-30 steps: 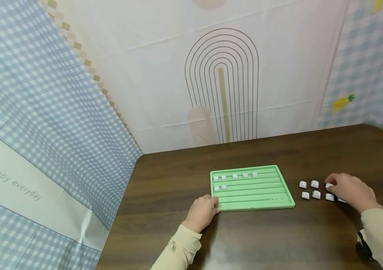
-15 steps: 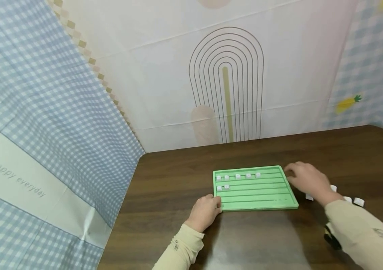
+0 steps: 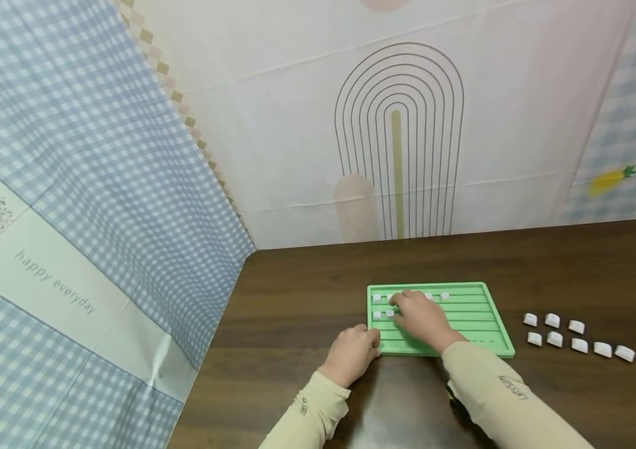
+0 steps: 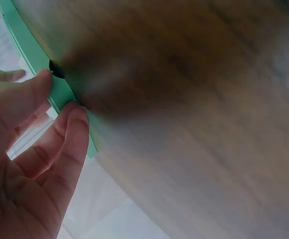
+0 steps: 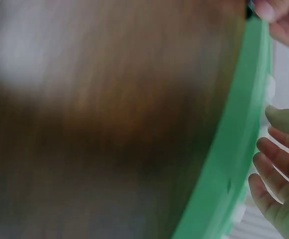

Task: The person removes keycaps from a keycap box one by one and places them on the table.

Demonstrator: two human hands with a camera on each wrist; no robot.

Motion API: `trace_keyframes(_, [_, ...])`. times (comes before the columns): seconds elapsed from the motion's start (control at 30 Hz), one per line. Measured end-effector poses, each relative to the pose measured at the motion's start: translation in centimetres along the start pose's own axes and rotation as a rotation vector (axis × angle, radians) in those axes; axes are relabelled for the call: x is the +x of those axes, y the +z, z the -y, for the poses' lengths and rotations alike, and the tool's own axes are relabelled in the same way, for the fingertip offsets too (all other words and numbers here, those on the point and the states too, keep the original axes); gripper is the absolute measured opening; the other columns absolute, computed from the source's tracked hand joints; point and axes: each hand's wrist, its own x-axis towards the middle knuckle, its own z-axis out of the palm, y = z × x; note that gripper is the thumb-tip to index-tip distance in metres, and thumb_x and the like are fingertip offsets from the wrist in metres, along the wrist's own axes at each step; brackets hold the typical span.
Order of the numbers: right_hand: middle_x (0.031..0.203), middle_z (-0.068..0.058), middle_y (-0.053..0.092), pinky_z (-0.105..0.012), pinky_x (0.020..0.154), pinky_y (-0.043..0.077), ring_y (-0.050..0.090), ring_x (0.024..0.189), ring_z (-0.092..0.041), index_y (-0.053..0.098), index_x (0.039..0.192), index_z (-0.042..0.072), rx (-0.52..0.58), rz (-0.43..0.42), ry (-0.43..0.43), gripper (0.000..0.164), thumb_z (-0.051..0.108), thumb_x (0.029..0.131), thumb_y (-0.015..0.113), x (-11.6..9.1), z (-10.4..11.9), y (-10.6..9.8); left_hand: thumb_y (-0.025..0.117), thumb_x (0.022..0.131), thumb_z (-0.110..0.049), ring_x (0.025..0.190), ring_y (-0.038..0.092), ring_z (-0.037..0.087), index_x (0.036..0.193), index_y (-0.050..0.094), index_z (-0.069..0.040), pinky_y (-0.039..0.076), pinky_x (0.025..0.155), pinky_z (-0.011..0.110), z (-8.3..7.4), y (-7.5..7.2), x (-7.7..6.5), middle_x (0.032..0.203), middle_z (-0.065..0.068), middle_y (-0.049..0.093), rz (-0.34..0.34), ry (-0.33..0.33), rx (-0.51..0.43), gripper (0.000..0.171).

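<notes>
Grip of the left hand (image 3: 350,354): thumb and fingertips pinch the rim of the green tray (image 3: 483,316) at its 8 o'clock corner; left wrist view shows the pinch plainly. Right hand (image 3: 423,319) reaches in over the tray from 5 o'clock, its fingertips on the 9 o'clock side by the upper two rows; gaps show between some fingers in the right wrist view, but cannot tell whether its grip pinches anything. Tray lies flat on the dark wood counter (image 3: 295,299), ridges running 9 to 3 o'clock. Tray keycaps (image 3: 444,296), white: four visible in the top row, two in the second at the 9 o'clock end, any under the right hand hidden. Off the tray's 3 o'clock side, loose keycaps (image 3: 579,345), eight, white, three in a far row, five in a near row. Cream sleeves (image 3: 311,405) on both arms. Past the counter: white cloth (image 3: 284,143) with arch lines at 12 o'clock, blue checked cloth (image 3: 144,187) at 10, yellow pineapple print (image 3: 607,183) at 2.
</notes>
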Motion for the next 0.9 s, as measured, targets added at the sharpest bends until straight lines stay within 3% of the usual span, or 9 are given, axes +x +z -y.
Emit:
trace_keyframes(0.23, [0.092,-0.011,0.062,-0.039,0.058,0.053,0.057,0.083,-0.028,0.064,0.093,0.007,-0.093,-0.072,-0.036,0.015,0.014,0.08,0.067,-0.1,0.6,1.1,0.074,0.074,-0.022,0.059,0.057,0.014,0.077,0.063,-0.014,0.048,0.051,0.021,-0.4,0.2,0.4,0.069,0.0,0.059,-0.001,0.01,0.017,0.014])
trace_keyframes(0.57, [0.092,-0.012,0.066,-0.041,0.061,0.054,0.059,0.085,-0.029,0.066,0.094,0.006,-0.071,-0.07,-0.036,0.014,0.011,0.081,0.063,-0.5,-0.4,-0.2,0.073,0.075,-0.023,0.059,0.058,0.015,0.078,0.063,-0.014,0.049,0.052,0.021,-0.6,0.6,0.7,0.069,0.001,0.06,0.006,0.016,0.012,0.013])
trace_keyframes(0.73, [0.102,-0.016,0.067,-0.047,0.063,0.054,0.059,0.092,-0.033,0.065,0.098,0.006,-0.038,-0.087,0.001,0.018,0.012,0.081,0.061,-2.5,-3.8,-3.2,0.072,0.076,-0.023,0.06,0.058,0.015,0.078,0.063,-0.014,0.048,0.051,0.02,-0.3,0.8,0.7,0.07,0.001,0.06,0.004,0.018,-0.006,0.013])
trace_keyframes(0.9, [0.11,-0.023,0.063,-0.058,0.064,0.05,0.055,0.098,-0.041,0.063,0.106,0.005,-0.058,-0.08,0.111,0.026,0.017,0.085,0.056,-6.5,-10.5,-7.3,0.072,0.076,-0.021,0.059,0.056,0.014,0.077,0.062,-0.013,0.047,0.051,0.019,-0.1,0.7,0.5,0.069,0.001,0.059,0.01,0.006,-0.029,0.013])
